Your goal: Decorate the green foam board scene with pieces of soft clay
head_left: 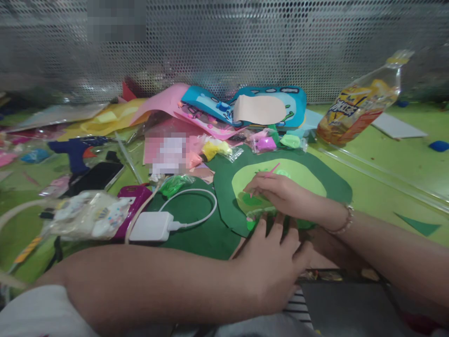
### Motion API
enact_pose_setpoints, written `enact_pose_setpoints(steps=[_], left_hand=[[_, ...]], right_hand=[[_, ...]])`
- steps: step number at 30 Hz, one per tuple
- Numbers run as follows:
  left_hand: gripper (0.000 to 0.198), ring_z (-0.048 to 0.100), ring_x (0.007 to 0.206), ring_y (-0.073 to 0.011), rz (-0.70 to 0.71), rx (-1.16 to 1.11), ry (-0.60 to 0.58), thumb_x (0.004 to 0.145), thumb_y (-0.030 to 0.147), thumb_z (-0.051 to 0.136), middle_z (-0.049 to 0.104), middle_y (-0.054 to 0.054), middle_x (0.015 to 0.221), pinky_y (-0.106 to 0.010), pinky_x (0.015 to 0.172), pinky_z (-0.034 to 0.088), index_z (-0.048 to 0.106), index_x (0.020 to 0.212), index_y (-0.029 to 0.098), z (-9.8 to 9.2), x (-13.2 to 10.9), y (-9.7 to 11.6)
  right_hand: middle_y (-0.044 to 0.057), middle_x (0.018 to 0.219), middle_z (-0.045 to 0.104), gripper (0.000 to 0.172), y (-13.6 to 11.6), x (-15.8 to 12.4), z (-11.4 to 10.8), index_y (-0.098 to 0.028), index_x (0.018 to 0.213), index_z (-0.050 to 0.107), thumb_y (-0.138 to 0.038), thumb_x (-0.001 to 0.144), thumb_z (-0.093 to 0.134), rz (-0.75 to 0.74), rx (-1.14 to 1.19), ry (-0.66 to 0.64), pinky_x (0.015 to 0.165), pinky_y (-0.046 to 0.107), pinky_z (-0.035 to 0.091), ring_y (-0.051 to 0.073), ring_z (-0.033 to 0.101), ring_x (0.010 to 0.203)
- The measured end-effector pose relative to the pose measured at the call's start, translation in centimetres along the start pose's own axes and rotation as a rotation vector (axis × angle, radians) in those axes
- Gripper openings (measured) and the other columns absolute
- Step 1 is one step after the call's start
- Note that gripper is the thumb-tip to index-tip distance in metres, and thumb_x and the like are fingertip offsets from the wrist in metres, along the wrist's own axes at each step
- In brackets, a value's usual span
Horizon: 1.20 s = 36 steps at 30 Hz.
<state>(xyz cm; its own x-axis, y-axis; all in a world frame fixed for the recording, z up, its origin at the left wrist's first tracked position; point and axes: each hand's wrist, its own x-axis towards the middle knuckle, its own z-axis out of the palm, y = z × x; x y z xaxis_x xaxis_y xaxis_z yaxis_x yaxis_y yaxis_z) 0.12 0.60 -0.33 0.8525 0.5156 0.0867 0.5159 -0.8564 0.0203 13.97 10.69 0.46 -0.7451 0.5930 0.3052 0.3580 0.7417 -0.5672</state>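
Note:
Pinched in my right hand (280,189) is a thin pink stick (272,169), its lower end over the light green oval (298,173). A bright green patch (251,199) lies on that oval just beneath these fingers. The oval sits on a larger dark green paper shape (336,187). My left hand (271,257) is open, its fingers spread and resting on the near edge of the dark green shape. Beside its fingertips is a green lump with a pink bit (250,222). The palm side of this hand is hidden.
Small packets of modelling clay (264,141) lie behind the dark green paper. A clear bottle (365,103) leans at the back right. To the left are a white charger (150,226) with its cable, a phone (96,178) and a blue glue gun (75,152).

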Motion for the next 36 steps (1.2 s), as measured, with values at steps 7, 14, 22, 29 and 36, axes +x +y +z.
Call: enact_pose_setpoints(steps=[7, 14, 22, 29, 36], left_hand=[[0.062, 0.028, 0.129, -0.0388, 0.001, 0.003, 0.006, 0.082, 0.046, 0.047, 0.030, -0.021, 0.142, -0.053, 0.096, 0.026, 0.035, 0.134, 0.015, 0.08, 0.00, 0.07], [0.063, 0.028, 0.128, -0.0393, -0.009, 0.019, 0.018, 0.081, 0.047, 0.048, 0.031, -0.021, 0.141, -0.053, 0.096, 0.027, 0.036, 0.133, 0.015, 0.11, -0.01, 0.11], [0.064, 0.027, 0.130, -0.0394, -0.003, 0.013, -0.004, 0.081, 0.048, 0.047, 0.029, -0.020, 0.143, -0.054, 0.098, 0.024, 0.034, 0.135, 0.016, -0.01, 0.03, 0.06], [0.066, 0.027, 0.129, -0.0398, -0.002, 0.004, 0.008, 0.080, 0.047, 0.050, 0.028, -0.021, 0.143, -0.054, 0.098, 0.026, 0.033, 0.135, 0.014, 0.10, -0.06, 0.07], [0.067, 0.028, 0.128, -0.0407, 0.002, 0.002, 0.020, 0.079, 0.048, 0.051, 0.028, -0.021, 0.143, -0.055, 0.098, 0.026, 0.034, 0.134, 0.013, 0.26, -0.10, 0.12]], right_hand=[[0.006, 0.091, 0.058, 0.039, 0.07, 0.09, 0.07, -0.019, 0.104, 0.057, 0.001, 0.081, 0.032, -0.010, -0.003, 0.001, 0.072, 0.029, 0.049, 0.014, 0.055, 0.084], [0.006, 0.092, 0.057, 0.041, 0.33, 0.07, 0.31, -0.018, 0.103, 0.057, 0.004, 0.079, 0.032, -0.013, -0.011, 0.001, 0.072, 0.028, 0.049, 0.014, 0.055, 0.085], [0.006, 0.093, 0.056, 0.039, 0.22, 0.04, 0.25, -0.018, 0.102, 0.056, 0.003, 0.079, 0.033, 0.002, -0.016, 0.016, 0.073, 0.028, 0.050, 0.013, 0.056, 0.084], [0.006, 0.091, 0.057, 0.036, 0.17, 0.02, -0.04, -0.018, 0.104, 0.055, 0.000, 0.082, 0.033, -0.006, -0.030, 0.003, 0.072, 0.029, 0.048, 0.014, 0.055, 0.083], [0.007, 0.090, 0.059, 0.035, -0.11, 0.17, -0.12, -0.017, 0.101, 0.057, -0.001, 0.082, 0.033, -0.002, -0.045, 0.020, 0.071, 0.029, 0.049, 0.014, 0.056, 0.082]])
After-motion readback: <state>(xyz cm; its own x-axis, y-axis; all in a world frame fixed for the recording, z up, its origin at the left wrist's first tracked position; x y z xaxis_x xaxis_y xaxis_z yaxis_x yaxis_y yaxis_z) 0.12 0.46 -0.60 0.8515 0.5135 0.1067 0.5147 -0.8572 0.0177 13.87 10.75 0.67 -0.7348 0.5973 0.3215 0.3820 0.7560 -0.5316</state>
